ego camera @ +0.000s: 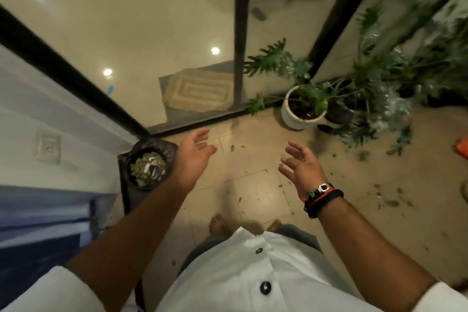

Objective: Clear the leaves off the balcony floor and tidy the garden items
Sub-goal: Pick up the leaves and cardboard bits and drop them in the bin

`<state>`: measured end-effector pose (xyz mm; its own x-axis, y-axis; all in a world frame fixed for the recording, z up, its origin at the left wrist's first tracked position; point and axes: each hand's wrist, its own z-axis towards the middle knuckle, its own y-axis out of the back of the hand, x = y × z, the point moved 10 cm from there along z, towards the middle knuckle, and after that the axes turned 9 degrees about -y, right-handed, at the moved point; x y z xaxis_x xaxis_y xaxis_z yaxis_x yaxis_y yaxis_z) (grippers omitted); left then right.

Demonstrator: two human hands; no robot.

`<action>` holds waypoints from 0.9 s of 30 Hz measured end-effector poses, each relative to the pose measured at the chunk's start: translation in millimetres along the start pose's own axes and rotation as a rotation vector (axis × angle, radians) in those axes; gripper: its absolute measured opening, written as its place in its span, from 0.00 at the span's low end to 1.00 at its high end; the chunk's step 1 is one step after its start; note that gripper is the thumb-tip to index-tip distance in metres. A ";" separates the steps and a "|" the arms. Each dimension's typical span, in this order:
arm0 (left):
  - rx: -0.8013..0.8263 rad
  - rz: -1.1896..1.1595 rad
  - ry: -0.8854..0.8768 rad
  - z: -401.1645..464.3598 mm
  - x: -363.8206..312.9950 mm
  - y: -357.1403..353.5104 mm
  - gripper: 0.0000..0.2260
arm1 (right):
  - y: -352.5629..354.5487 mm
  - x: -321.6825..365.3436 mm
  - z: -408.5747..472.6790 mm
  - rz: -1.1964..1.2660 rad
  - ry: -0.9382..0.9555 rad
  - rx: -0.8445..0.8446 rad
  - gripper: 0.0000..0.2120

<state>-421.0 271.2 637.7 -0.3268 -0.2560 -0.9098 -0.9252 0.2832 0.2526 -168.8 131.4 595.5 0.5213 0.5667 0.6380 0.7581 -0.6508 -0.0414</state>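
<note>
Bin (148, 163) in floor's (255, 195) left corner, against wall and glass door track, leaves inside. Left hand (195, 152) just right of bin; right hand (302, 168) further right, apart. Potted plant (302, 106) at door edge; leaf scraps (390, 200) along floor's right side.

Your balcony floor (253, 192) is pale tile with visible joints. Small leaf bits (390, 200) lie scattered on it, thickest at your right and thinner toward the glass door. A white pot (293, 116) stands on the floor near the door track, with dark pots (339, 111) just beside it in the corner. A black-lined bin (148, 164) holding leaves sits at your left against the wall. An orange object (462, 147) lies at the right edge, cut off. Your bare foot (217, 223) rests on the tiles.
</note>
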 end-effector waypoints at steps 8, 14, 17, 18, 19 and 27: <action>0.292 0.160 -0.069 -28.2 -36.0 -177.5 0.19 | 169.3 -49.1 -31.8 0.191 -0.026 -0.205 0.20; 0.546 0.249 -0.150 -77.8 -63.5 -328.4 0.18 | 275.1 -60.5 -56.1 0.349 0.004 -0.336 0.20; 0.679 0.291 -0.170 -102.7 -71.4 -393.2 0.18 | 323.8 -65.1 -68.8 0.446 0.019 -0.428 0.20; 0.723 0.305 -0.183 -109.4 -74.3 -412.2 0.18 | 338.5 -67.0 -72.2 0.473 0.019 -0.457 0.21; 0.759 0.316 -0.194 -114.6 -77.3 -426.8 0.18 | 349.6 -69.2 -74.8 0.492 0.016 -0.479 0.21; 0.994 0.401 -0.220 -123.8 -85.2 -554.5 0.14 | 444.7 -91.4 -78.9 0.701 -0.018 -0.673 0.23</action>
<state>96.0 21.5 615.9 -0.4369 0.1641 -0.8844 -0.1578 0.9540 0.2550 89.7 -249.7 579.4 0.7798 -0.0557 0.6236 -0.1064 -0.9933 0.0443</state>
